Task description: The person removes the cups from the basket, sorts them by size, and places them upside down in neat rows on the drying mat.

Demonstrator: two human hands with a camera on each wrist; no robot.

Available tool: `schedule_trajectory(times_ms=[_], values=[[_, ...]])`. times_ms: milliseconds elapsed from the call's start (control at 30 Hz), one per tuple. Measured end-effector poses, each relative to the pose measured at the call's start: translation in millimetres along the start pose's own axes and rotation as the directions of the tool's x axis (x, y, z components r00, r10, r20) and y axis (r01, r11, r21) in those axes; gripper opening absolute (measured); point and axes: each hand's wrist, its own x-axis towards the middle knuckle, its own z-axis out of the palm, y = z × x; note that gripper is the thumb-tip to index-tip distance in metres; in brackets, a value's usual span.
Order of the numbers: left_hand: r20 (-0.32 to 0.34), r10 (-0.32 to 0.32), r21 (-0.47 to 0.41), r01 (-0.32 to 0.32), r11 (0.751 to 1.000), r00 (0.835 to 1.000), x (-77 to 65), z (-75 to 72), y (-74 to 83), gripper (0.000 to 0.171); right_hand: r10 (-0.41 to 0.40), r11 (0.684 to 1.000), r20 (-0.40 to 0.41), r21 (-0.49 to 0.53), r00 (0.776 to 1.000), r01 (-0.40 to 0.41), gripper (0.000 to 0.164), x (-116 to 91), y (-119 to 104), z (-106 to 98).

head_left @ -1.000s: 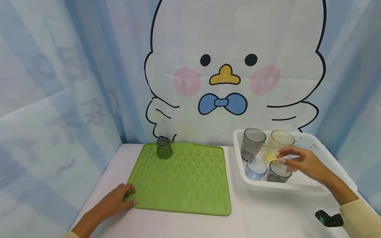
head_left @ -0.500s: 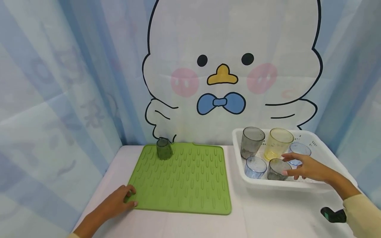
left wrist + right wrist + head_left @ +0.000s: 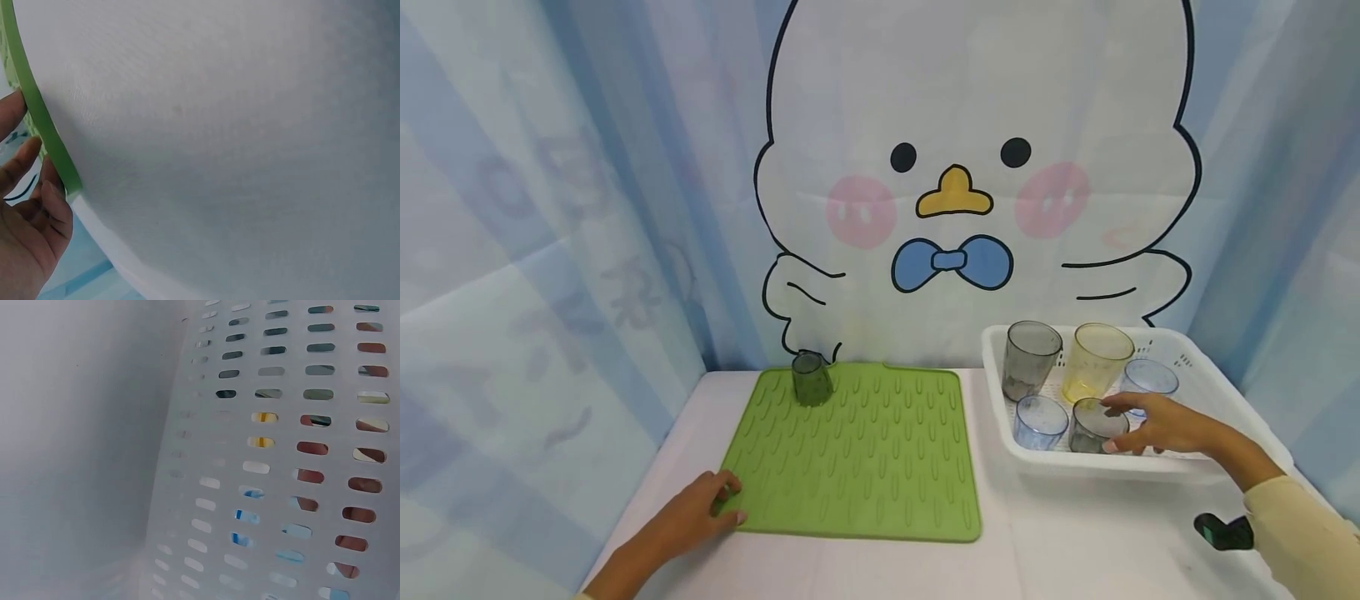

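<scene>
My right hand (image 3: 1168, 427) reaches into a white perforated basket (image 3: 1232, 417) and pinches a small grey glass (image 3: 1086, 433), thumb on its near side and index finger at the rim. That glass stands upright on the basket floor. Around it stand a small blue glass (image 3: 1039, 427), a tall grey glass (image 3: 1028, 367), a tall yellow glass (image 3: 1093, 367) and another blue glass (image 3: 1150, 377). My left hand (image 3: 692, 515) rests its relaxed fingers at the left edge of a green drying mat (image 3: 865, 467). In the right wrist view the basket wall (image 3: 284, 464) hides the right hand's grip.
A dark green-looking glass (image 3: 812, 382) stands at the mat's back left corner. A small black object (image 3: 1223, 532) appears beside the right sleeve. Curtains (image 3: 535, 250) close in the white table (image 3: 1000, 567) at the back and sides.
The right hand has lowered from above the basket onto the small grey glass, thumb and index finger closing at it. The left hand stays at the mat's edge. The view has shifted slightly.
</scene>
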Motion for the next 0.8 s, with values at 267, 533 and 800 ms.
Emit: schedule_trajectory(times_ms=[267, 533, 800], values=[[-0.016, 0.011, 0.001, -0.011, 1.0, 1.0, -3.1, 0.7, -0.3, 0.036, -0.017, 1.0, -0.029, -0.002, 0.999, 0.017, 0.081, 1.1, -0.6, 1.0], [-0.024, 0.064, 0.006, -0.064, 0.998, 0.998, -4.0, 0.6, 1.0, 0.034, -0.061, 0.998, -0.137, 0.024, 0.989, 0.065, 0.075, -6.1, -2.4, 0.0], [-0.045, 0.178, 0.003, -0.178, 0.984, 0.983, -1.2, -1.5, 7.7, 0.033, -0.095, 0.995, -0.272, -0.011, 0.958, 0.095, 0.071, -14.9, -18.0, -1.6]])
